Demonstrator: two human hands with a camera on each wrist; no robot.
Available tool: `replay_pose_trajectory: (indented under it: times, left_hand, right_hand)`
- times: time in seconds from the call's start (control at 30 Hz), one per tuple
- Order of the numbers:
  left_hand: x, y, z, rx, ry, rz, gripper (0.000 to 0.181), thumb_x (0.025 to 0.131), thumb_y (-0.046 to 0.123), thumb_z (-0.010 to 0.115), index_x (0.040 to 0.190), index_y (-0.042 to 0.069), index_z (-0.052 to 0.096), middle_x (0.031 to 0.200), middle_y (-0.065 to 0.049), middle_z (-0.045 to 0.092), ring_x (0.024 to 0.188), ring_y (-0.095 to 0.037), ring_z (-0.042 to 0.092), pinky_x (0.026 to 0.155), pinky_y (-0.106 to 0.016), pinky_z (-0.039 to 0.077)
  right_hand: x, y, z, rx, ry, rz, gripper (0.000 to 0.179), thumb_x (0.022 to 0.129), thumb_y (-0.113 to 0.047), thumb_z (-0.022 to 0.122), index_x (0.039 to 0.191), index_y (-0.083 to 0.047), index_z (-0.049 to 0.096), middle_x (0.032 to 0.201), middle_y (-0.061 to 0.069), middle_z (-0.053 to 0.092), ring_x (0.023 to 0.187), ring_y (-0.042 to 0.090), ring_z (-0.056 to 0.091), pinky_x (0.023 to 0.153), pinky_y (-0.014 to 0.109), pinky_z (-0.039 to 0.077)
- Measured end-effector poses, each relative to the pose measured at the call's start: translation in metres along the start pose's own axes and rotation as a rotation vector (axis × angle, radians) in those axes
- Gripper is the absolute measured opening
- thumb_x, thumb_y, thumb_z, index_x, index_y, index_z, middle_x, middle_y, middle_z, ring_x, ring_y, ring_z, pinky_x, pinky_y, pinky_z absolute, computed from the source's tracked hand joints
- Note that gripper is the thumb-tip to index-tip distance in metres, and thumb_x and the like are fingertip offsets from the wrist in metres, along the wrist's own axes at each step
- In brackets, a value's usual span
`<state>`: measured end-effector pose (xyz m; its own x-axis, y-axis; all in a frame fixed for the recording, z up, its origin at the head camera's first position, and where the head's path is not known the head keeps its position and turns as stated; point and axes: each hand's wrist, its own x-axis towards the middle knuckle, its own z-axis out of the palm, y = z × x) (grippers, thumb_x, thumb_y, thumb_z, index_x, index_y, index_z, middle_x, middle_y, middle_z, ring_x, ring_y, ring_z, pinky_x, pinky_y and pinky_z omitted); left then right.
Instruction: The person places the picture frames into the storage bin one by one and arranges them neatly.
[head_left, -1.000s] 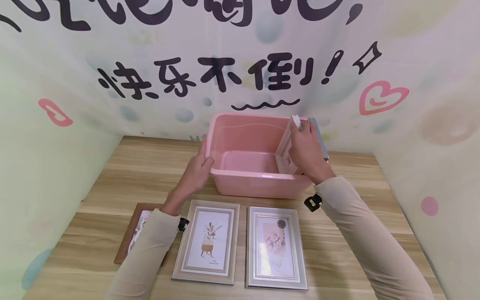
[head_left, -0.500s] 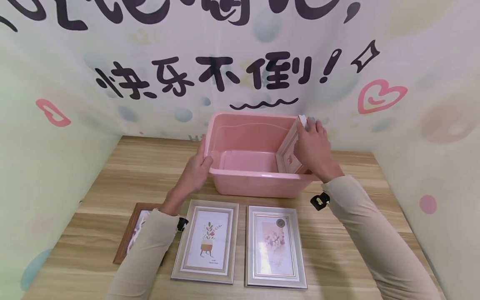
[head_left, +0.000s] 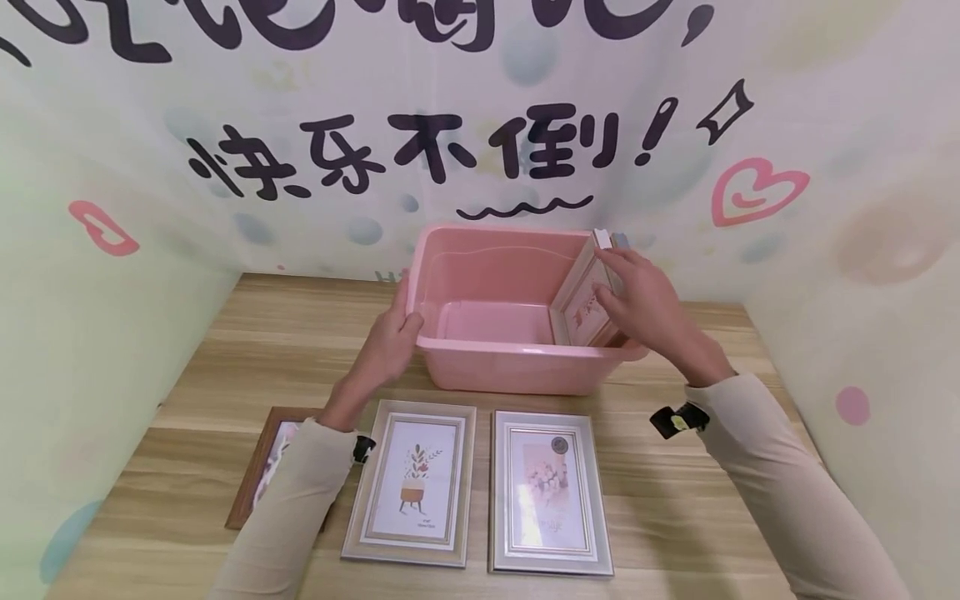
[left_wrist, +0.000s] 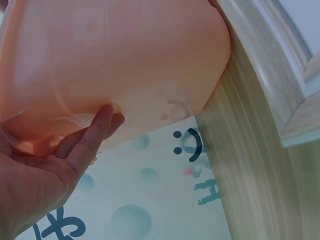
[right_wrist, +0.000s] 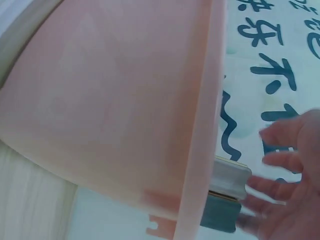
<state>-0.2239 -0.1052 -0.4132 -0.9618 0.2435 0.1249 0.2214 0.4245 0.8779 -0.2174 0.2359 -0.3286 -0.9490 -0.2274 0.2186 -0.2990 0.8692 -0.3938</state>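
Note:
A pink plastic basin [head_left: 487, 367] stands on the table against the wall. My left hand [head_left: 390, 337] grips its left rim, thumb over the edge; in the left wrist view the fingers [left_wrist: 92, 137] lie against the outer wall. Inside, at the right end, a white picture frame [head_left: 570, 292] leans upright, with a blue-grey-edged frame [head_left: 621, 241] behind it. The right hand [head_left: 652, 304] is just above these frames, fingers spread and fairly straight. From the right wrist view [right_wrist: 295, 175] I cannot tell whether its fingertips touch the frame edges.
In front of the basin lie a champagne-coloured frame with a plant picture [head_left: 411, 483] and a silver frame with a flower picture [head_left: 551, 492]. A brown frame [head_left: 251, 467] is partly under my left forearm. Printed walls border the wooden table [head_left: 247, 333].
My right hand has loosened from the tops of the frames and drawn back to the right, its fingers straightening. The frames stay leaning in the basin, and my left hand keeps its grip.

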Motion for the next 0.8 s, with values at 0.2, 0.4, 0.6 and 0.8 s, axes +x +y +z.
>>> replay_pose_trajectory:
  times: [0.2, 0.4, 0.6, 0.8]
  left_hand:
    - [0.0, 0.0, -0.001, -0.003, -0.002, 0.005, 0.069, 0.102, 0.015, 0.031, 0.16, 0.025, -0.004, 0.156, -0.024, 0.033, 0.057, -0.027, 0.05, 0.039, -0.03, 0.044]
    - [-0.001, 0.002, -0.001, -0.006, -0.005, -0.001, 0.069, 0.101, 0.015, 0.031, 0.16, 0.024, -0.004, 0.157, -0.024, 0.032, 0.064, -0.032, 0.054, 0.041, -0.03, 0.044]
    - [-0.002, 0.002, -0.001, -0.008, -0.005, -0.001, 0.069, 0.101, 0.015, 0.031, 0.161, 0.024, -0.003, 0.156, -0.023, 0.034, 0.067, -0.034, 0.054, 0.041, -0.029, 0.043]
    - [-0.001, 0.0, 0.0, -0.028, -0.009, 0.017, 0.07, 0.101, 0.014, 0.031, 0.16, 0.026, -0.004, 0.157, -0.021, 0.032, 0.066, -0.032, 0.054, 0.04, -0.029, 0.043]
  right_hand:
    - [-0.021, 0.0, -0.006, 0.13, -0.021, -0.125, 0.05, 0.096, -0.009, 0.058, 0.145, -0.003, 0.049, 0.146, 0.021, 0.049, 0.132, 0.04, 0.046, 0.103, 0.058, 0.042]
    - [-0.04, -0.003, -0.005, 0.179, 0.082, -0.283, 0.047, 0.091, 0.0, 0.065, 0.137, -0.003, 0.058, 0.137, 0.016, 0.058, 0.104, 0.028, 0.063, 0.07, 0.036, 0.055]
    - [-0.056, -0.005, 0.004, 0.275, 0.115, -0.413, 0.049, 0.083, 0.009, 0.068, 0.13, -0.003, 0.064, 0.13, 0.015, 0.064, 0.094, 0.017, 0.064, 0.064, 0.016, 0.052]
    - [-0.072, -0.005, 0.016, 0.42, 0.019, -0.458, 0.042, 0.085, 0.013, 0.064, 0.125, -0.003, 0.067, 0.124, 0.01, 0.068, 0.113, 0.01, 0.061, 0.093, 0.018, 0.05]
